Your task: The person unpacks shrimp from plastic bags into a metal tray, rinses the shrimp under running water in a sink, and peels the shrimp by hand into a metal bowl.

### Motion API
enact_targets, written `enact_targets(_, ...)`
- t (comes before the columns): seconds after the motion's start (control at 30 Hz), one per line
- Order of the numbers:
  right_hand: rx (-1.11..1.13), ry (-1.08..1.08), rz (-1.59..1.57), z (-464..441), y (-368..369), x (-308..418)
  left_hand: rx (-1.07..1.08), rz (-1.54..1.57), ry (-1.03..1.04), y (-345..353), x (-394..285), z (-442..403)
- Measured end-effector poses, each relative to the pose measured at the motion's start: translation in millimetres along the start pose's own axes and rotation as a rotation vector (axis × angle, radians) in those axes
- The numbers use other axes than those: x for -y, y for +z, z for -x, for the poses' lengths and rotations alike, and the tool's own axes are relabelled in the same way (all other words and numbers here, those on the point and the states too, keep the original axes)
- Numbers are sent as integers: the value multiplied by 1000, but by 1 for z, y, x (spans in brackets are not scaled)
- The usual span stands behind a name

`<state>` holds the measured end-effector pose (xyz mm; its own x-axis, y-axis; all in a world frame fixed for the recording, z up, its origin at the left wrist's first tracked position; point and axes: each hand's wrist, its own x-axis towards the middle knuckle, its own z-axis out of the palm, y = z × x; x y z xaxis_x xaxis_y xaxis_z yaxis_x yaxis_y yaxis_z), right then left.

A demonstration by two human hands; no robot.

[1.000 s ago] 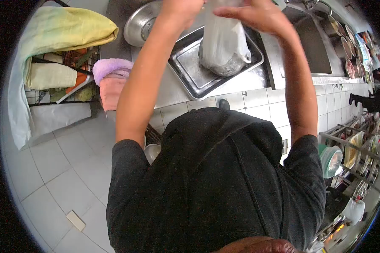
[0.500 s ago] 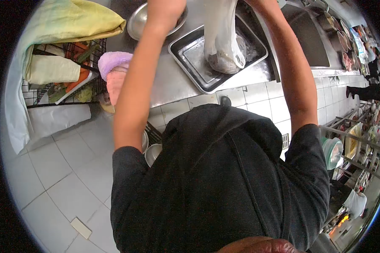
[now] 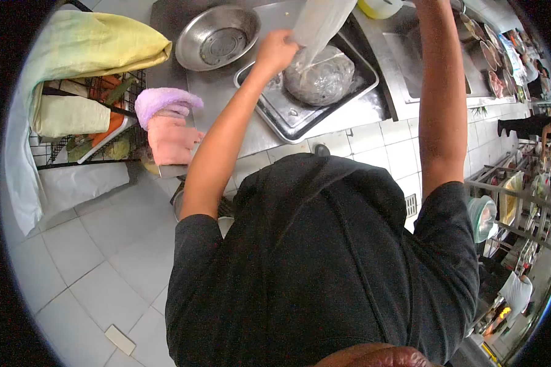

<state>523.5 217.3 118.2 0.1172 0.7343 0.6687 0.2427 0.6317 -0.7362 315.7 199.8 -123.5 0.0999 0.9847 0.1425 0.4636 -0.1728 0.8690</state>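
Observation:
My left hand [image 3: 278, 50] is closed at the lower edge of a whitish plastic bag [image 3: 322, 23], which stretches up past the top of the view. Below it, a clear knotted-looking plastic bag [image 3: 319, 76] with dark contents rests in a black-and-silver metal tray [image 3: 288, 131]. Whether the two bags still touch is hard to make out. My right arm [image 3: 441, 92] reaches up over the sink side, and its hand lies beyond the top edge of the picture.
A steel bowl [image 3: 218, 40] stands left of the tray. Purple [image 3: 165, 101] and pink cloths [image 3: 172, 140] lie at the counter's corner. Vegetables fill a black wire rack [image 3: 98, 116] at left. A sink [image 3: 410, 55] is on the right; a person [image 3: 529, 126] stands farther off.
My left hand has come down and right from above the bowl to the whitish bag. That bag has risen off the dark-filled clear bag, which now shows in the tray. My right hand has left view.

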Motion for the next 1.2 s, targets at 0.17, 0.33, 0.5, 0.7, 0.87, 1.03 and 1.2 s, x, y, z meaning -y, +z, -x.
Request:
enact_targets(0.17, -125, 437, -571, -5, -51, -57, 273, -67, 4, 21, 3, -8)
enact_targets(0.33, -187, 548, -599, -9, -120, -128, 246, -366, 94, 51, 18, -16)
enact_targets(0.5, -213, 758, -582, 29, -146, -222, 229, -664, 170, 86, 25, -29)
enact_targets(0.7, 285, 833, -88, 93, -113, -197, 351, -767, 127, 88, 42, -43)
enact_targets(0.87, 816, 442, 452, 174, -50, -233, 286, -681, 41, 79, 40, -25)
enact_targets(1.03, 702, 487, 440, 223, -4, -235, 255, -642, 57, 71, 51, -8)
enact_targets(1.2, 676, 451, 626, 231, 22, -201, 156, -575, 119, 67, 60, 6)
